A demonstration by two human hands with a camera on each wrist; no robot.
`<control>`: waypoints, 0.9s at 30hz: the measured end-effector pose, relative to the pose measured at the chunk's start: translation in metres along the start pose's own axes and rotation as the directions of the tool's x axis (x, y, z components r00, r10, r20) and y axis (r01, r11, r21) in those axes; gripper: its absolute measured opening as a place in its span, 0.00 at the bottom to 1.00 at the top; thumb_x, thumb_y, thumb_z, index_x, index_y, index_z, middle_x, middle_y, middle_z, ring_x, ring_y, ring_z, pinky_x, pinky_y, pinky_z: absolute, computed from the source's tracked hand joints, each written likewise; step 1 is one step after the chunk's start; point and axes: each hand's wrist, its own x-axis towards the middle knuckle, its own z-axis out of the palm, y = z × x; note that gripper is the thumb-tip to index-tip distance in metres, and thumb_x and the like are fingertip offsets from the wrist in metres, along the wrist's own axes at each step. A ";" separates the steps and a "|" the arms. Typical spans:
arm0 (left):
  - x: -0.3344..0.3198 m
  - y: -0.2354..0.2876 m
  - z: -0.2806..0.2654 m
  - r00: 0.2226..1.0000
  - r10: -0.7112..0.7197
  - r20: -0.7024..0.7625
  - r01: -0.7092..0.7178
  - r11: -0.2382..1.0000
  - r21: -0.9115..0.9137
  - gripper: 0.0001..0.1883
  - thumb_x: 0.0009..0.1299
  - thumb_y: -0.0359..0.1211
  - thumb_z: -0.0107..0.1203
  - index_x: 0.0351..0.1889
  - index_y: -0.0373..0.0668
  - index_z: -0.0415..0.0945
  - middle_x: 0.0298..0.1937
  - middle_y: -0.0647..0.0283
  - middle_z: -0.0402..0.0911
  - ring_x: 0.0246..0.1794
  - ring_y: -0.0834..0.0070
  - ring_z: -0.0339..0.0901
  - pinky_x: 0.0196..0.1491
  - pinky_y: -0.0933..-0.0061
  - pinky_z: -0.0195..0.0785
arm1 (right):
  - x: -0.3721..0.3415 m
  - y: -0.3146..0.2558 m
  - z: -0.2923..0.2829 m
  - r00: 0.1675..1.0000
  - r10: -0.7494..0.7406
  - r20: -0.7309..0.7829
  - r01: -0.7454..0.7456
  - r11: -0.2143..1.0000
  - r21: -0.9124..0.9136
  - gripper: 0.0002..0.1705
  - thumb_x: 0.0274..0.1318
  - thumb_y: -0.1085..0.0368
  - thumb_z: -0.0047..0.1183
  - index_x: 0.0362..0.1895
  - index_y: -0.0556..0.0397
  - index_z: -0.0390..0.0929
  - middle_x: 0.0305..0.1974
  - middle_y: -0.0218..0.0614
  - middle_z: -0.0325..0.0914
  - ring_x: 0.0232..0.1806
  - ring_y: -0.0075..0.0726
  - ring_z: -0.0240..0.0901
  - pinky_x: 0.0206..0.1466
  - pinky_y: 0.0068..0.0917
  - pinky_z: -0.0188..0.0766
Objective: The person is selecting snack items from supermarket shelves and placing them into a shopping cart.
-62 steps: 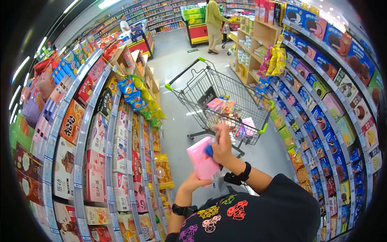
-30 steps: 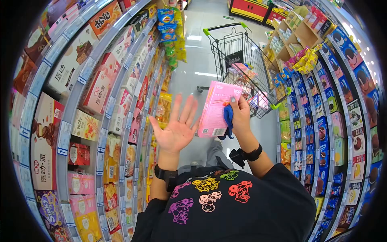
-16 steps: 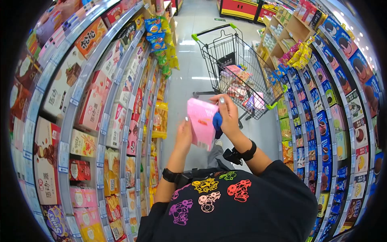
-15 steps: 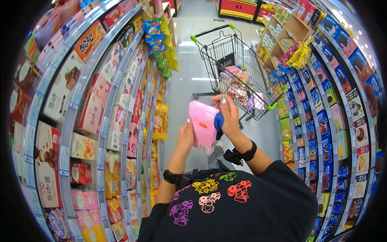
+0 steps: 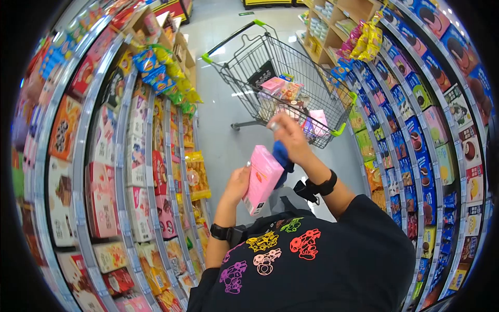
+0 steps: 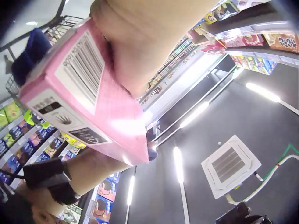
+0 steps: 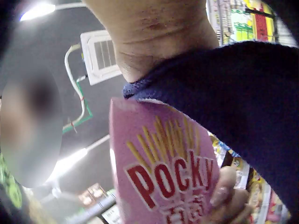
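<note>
A pink Pocky box [image 5: 264,179] is tilted in front of the shirt, and the left hand [image 5: 239,182] grips its left side. In the left wrist view the barcode end of the box [image 6: 117,105] is close to the camera, below the left hand [image 6: 135,42]. The right hand [image 5: 290,138], fingers bent, holds a dark blue cloth [image 5: 281,152] beside the box's upper right edge. In the right wrist view the cloth [image 7: 233,102] hangs across the box front [image 7: 159,158], with left fingers [image 7: 226,196] at its lower right.
Beyond the hands stands a wire shopping cart [image 5: 296,62] with several packages inside. Snack shelves line the left [image 5: 78,151] and right [image 5: 416,130] of the aisle. Hanging snack bags [image 5: 166,78] jut from the left shelf end.
The right hand with the cloth has lifted a little from the box's upper edge. The box has tilted and lowered slightly in the left hand. The head view has shifted, showing more cart.
</note>
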 end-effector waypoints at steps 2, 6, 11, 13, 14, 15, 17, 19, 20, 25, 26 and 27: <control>0.028 0.003 0.006 0.998 0.000 0.068 -0.006 0.996 0.086 0.20 0.74 0.42 0.36 0.35 0.35 0.73 0.29 0.68 0.76 0.27 0.85 0.69 0.31 0.80 0.65 | 0.006 -0.003 -0.015 0.983 0.006 0.184 0.032 0.978 -0.205 0.14 0.52 0.68 0.47 0.43 0.53 0.63 0.16 0.25 0.59 0.18 0.18 0.53 0.22 0.21 0.51; 0.079 0.019 0.022 0.980 -0.049 0.193 0.005 0.976 0.220 0.20 0.73 0.41 0.37 0.34 0.34 0.73 0.28 0.68 0.76 0.27 0.86 0.68 0.30 0.79 0.65 | 0.039 0.031 -0.061 0.986 0.125 0.114 -0.078 0.934 -0.349 0.17 0.50 0.68 0.49 0.46 0.54 0.62 0.16 0.29 0.61 0.17 0.21 0.55 0.22 0.22 0.52; 0.152 0.013 0.040 0.982 0.014 0.189 -0.062 0.965 0.253 0.21 0.74 0.41 0.36 0.33 0.34 0.74 0.27 0.68 0.77 0.26 0.85 0.69 0.30 0.79 0.65 | 0.076 0.037 -0.115 0.988 0.115 0.105 -0.074 0.941 -0.329 0.18 0.50 0.67 0.49 0.47 0.53 0.62 0.16 0.30 0.62 0.18 0.23 0.57 0.24 0.23 0.55; 0.172 0.032 0.062 0.994 0.012 0.108 -0.024 0.993 0.117 0.21 0.74 0.42 0.36 0.33 0.35 0.74 0.26 0.68 0.76 0.26 0.84 0.70 0.30 0.79 0.66 | 0.085 0.044 -0.136 0.985 0.129 0.117 -0.091 0.954 -0.287 0.17 0.52 0.66 0.47 0.47 0.54 0.63 0.16 0.30 0.61 0.18 0.22 0.56 0.24 0.22 0.54; 0.183 0.028 0.068 0.997 0.000 0.080 -0.008 0.995 0.099 0.21 0.74 0.43 0.35 0.34 0.36 0.74 0.26 0.69 0.76 0.26 0.83 0.71 0.31 0.77 0.67 | 0.087 0.047 -0.145 0.984 0.134 0.121 -0.098 0.959 -0.265 0.17 0.52 0.65 0.46 0.47 0.54 0.63 0.15 0.30 0.60 0.18 0.21 0.56 0.24 0.22 0.54; 0.196 0.022 0.072 0.999 -0.005 0.053 0.001 0.997 0.083 0.21 0.74 0.44 0.35 0.35 0.37 0.74 0.26 0.69 0.76 0.26 0.81 0.71 0.31 0.76 0.67 | 0.087 0.047 -0.156 0.974 0.198 0.105 -0.166 0.951 -0.260 0.16 0.55 0.63 0.43 0.47 0.54 0.64 0.17 0.27 0.60 0.19 0.19 0.56 0.24 0.21 0.53; 0.226 0.031 0.090 0.993 -0.091 -0.076 0.078 0.985 -0.153 0.22 0.74 0.46 0.33 0.37 0.40 0.73 0.24 0.69 0.75 0.24 0.79 0.72 0.31 0.74 0.67 | 0.084 0.071 -0.169 0.981 0.164 -0.108 -0.172 0.982 -0.073 0.15 0.56 0.62 0.42 0.47 0.53 0.64 0.18 0.25 0.60 0.20 0.18 0.55 0.24 0.19 0.52; 0.248 0.057 0.126 0.919 -0.327 -0.220 0.147 0.802 -0.579 0.21 0.73 0.48 0.31 0.37 0.45 0.72 0.23 0.70 0.73 0.21 0.76 0.70 0.29 0.75 0.67 | 0.082 0.071 -0.176 0.916 0.257 -0.307 -0.223 0.964 0.142 0.12 0.58 0.64 0.39 0.45 0.52 0.64 0.20 0.22 0.58 0.21 0.16 0.55 0.24 0.17 0.52; 0.265 0.034 0.117 0.933 -0.357 -0.057 0.233 0.713 -0.661 0.17 0.71 0.49 0.36 0.34 0.50 0.70 0.21 0.71 0.70 0.20 0.76 0.69 0.30 0.73 0.66 | 0.080 0.074 -0.176 0.895 0.246 -0.372 -0.230 0.969 0.086 0.11 0.58 0.65 0.39 0.44 0.52 0.64 0.20 0.23 0.58 0.21 0.16 0.55 0.24 0.17 0.52; 0.319 0.027 0.149 0.782 -0.469 0.410 0.570 0.271 -0.776 0.19 0.66 0.54 0.41 0.35 0.49 0.69 0.30 0.67 0.74 0.31 0.70 0.73 0.35 0.66 0.69 | 0.091 0.091 -0.177 0.881 0.075 -0.466 -0.224 0.936 -0.272 0.11 0.53 0.63 0.48 0.31 0.54 0.60 0.17 0.39 0.64 0.19 0.38 0.65 0.22 0.30 0.58; 0.321 0.053 0.166 0.739 -0.565 0.368 0.609 0.326 -0.723 0.21 0.66 0.54 0.40 0.39 0.48 0.70 0.37 0.63 0.75 0.39 0.67 0.75 0.42 0.63 0.70 | 0.094 0.096 -0.179 0.887 0.061 -0.457 -0.214 0.933 -0.291 0.12 0.52 0.63 0.50 0.30 0.54 0.60 0.17 0.39 0.64 0.18 0.42 0.66 0.22 0.31 0.59; 0.335 0.036 0.163 0.716 -0.480 0.506 0.658 0.225 -0.718 0.25 0.66 0.56 0.40 0.48 0.47 0.68 0.48 0.59 0.72 0.50 0.65 0.71 0.53 0.59 0.66 | 0.100 0.100 -0.182 0.891 -0.003 -0.455 -0.198 0.898 -0.392 0.13 0.50 0.62 0.51 0.30 0.54 0.61 0.17 0.39 0.65 0.18 0.42 0.66 0.21 0.32 0.59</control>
